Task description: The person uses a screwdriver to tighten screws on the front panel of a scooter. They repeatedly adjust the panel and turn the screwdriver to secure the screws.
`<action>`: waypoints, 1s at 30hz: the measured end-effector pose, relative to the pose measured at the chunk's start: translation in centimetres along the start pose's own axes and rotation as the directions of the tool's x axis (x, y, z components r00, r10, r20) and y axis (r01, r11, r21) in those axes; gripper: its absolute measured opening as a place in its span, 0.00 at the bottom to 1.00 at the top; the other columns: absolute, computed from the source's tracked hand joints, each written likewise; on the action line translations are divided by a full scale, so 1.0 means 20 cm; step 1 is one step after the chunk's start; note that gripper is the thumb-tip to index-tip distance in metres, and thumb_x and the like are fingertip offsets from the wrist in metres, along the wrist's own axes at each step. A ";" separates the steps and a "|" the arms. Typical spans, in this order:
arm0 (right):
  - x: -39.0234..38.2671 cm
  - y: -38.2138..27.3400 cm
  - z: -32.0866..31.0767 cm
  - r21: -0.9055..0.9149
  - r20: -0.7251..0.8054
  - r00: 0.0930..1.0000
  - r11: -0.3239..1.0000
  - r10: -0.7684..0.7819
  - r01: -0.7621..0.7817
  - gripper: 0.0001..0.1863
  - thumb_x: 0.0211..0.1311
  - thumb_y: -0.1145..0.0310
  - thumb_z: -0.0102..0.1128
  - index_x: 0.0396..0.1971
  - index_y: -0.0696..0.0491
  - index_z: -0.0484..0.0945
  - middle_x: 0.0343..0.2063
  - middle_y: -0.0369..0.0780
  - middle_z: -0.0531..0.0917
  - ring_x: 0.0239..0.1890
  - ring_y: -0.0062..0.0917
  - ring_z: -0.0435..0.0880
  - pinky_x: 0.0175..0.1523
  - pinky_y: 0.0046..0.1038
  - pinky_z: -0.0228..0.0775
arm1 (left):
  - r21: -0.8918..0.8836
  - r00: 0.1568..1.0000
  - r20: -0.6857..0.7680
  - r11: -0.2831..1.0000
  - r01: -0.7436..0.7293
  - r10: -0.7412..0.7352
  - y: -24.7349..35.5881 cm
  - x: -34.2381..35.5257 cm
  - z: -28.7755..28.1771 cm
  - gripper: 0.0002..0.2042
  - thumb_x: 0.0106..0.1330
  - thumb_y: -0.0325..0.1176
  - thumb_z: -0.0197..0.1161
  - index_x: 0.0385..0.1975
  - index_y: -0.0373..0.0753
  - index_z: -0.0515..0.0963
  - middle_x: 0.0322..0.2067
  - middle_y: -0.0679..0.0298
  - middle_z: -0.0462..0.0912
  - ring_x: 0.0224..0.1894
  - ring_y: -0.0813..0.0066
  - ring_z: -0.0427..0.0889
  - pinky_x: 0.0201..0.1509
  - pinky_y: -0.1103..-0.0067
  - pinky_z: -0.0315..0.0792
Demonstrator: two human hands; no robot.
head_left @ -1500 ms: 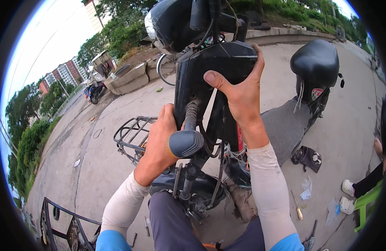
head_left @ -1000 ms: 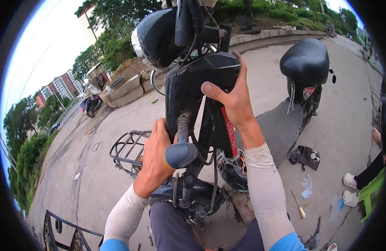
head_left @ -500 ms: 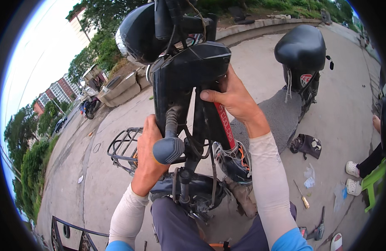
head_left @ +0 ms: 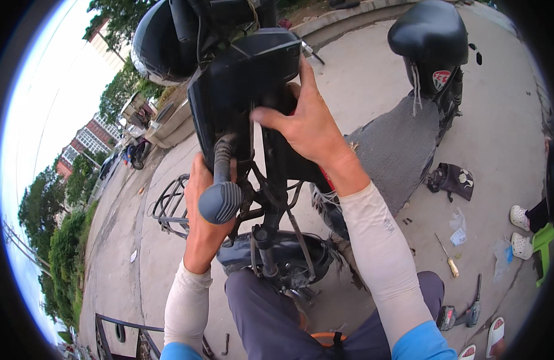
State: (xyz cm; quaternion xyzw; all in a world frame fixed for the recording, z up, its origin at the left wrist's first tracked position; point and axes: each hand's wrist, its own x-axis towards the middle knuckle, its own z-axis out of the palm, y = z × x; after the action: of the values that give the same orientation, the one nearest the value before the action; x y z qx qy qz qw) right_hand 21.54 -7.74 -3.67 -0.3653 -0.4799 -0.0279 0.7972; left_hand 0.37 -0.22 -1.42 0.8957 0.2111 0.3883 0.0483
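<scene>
Front end of 1 scooter (head_left: 275,165) on concrete (head_left: 361,72), seen from above; places are given from its black curved mudguard (head_left: 289,249). 1 black panel (head_left: 247,66) stands tilted above the mudguard, btwn a person's 2 bare hands. The right hand (head_left: 310,129), above & slightly R of the mudguard, is spread wide: fingers round the panel's R edge, thumb (its tip is blurred) out at the lower edge, so it has hold of the panel. The left hand (head_left: 203,213), above & L of the mudguard, has bent fingers at the panel's L edge; 1 ribbed handlebar grip (head_left: 221,203) hides its thumb side, so can't tell how far it's closed or if it holds firmly.

High & L of the mudguard: 1 glossy black rounded housing (head_left: 160,45). Directly L: 1 wire rack (head_left: 169,207). Low L: 1 black metal frame (head_left: 101,336). Upper R: 1 black seat (head_left: 430,33) & 1 grey floor mat (head_left: 397,153). R of the mudguard: 1 dark pouch (head_left: 454,180), 2 plastic scraps (head_left: 459,228), 1 screwdriver (head_left: 452,266) w/ yellowish handle. Lower R: 1 cordless drill (head_left: 473,312), 2 sandals (head_left: 496,336). Far R: 2 white clogs (head_left: 521,246) on another person's feet, beside 1 green stool (head_left: 544,243).
</scene>
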 end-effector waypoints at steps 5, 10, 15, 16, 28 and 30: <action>0.01 0.06 0.03 0.043 -0.036 0.997 0.997 0.066 -0.064 0.75 0.47 0.56 0.93 0.84 0.56 0.41 0.67 0.56 0.80 0.71 0.49 0.80 0.76 0.40 0.69 | -0.037 0.999 -0.024 0.999 0.035 -0.036 0.02 0.01 0.02 0.16 0.77 0.36 0.69 0.50 0.31 0.73 0.38 0.41 0.85 0.39 0.37 0.87 0.42 0.57 0.79; -0.01 0.01 0.08 -0.083 -0.076 0.989 0.988 0.127 -0.133 0.80 0.44 0.52 0.94 0.83 0.59 0.37 0.65 0.57 0.82 0.68 0.49 0.83 0.75 0.39 0.72 | -0.002 1.000 -0.012 1.000 0.007 -0.007 0.00 -0.01 0.00 0.16 0.77 0.36 0.68 0.50 0.32 0.72 0.38 0.43 0.84 0.40 0.39 0.87 0.43 0.57 0.78; -0.01 0.02 0.08 -0.045 -0.088 0.994 0.996 0.071 -0.075 0.76 0.45 0.55 0.94 0.82 0.59 0.40 0.64 0.54 0.82 0.67 0.45 0.83 0.74 0.38 0.72 | -0.020 1.000 0.000 1.000 -0.010 0.010 0.00 -0.01 0.00 0.13 0.82 0.36 0.62 0.53 0.32 0.75 0.40 0.46 0.85 0.39 0.46 0.86 0.46 0.61 0.78; -0.01 0.02 0.08 -0.036 -0.094 0.994 0.998 0.051 -0.055 0.75 0.46 0.56 0.94 0.81 0.59 0.41 0.64 0.54 0.82 0.67 0.44 0.83 0.74 0.37 0.72 | -0.019 1.000 0.000 1.000 -0.006 0.006 0.00 -0.01 0.00 0.13 0.82 0.36 0.62 0.53 0.32 0.75 0.40 0.46 0.86 0.39 0.45 0.87 0.46 0.60 0.78; 0.12 -0.14 -0.01 -0.626 0.115 0.778 0.563 -0.618 0.539 0.60 0.53 0.44 0.86 0.82 0.46 0.61 0.72 0.46 0.69 0.76 0.47 0.65 0.79 0.48 0.64 | 0.011 0.999 0.021 0.999 0.031 -0.031 -0.02 -0.01 -0.01 0.14 0.79 0.36 0.67 0.53 0.33 0.74 0.39 0.45 0.86 0.40 0.41 0.88 0.44 0.59 0.79; 0.16 -0.12 -0.02 -0.678 0.167 0.781 0.505 -0.602 0.534 0.50 0.56 0.42 0.82 0.77 0.42 0.70 0.70 0.43 0.71 0.73 0.48 0.67 0.77 0.48 0.67 | 0.018 0.999 0.018 0.999 0.036 -0.036 -0.02 -0.01 0.00 0.14 0.79 0.36 0.67 0.52 0.33 0.74 0.39 0.45 0.86 0.41 0.42 0.88 0.45 0.59 0.79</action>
State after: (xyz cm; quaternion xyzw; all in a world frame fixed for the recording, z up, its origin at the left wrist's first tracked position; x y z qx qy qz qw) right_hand 22.66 -8.81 -0.01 -0.4561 -0.4888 -0.4819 0.5664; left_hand 0.11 0.00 -1.69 0.8957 0.2300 0.3774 0.0493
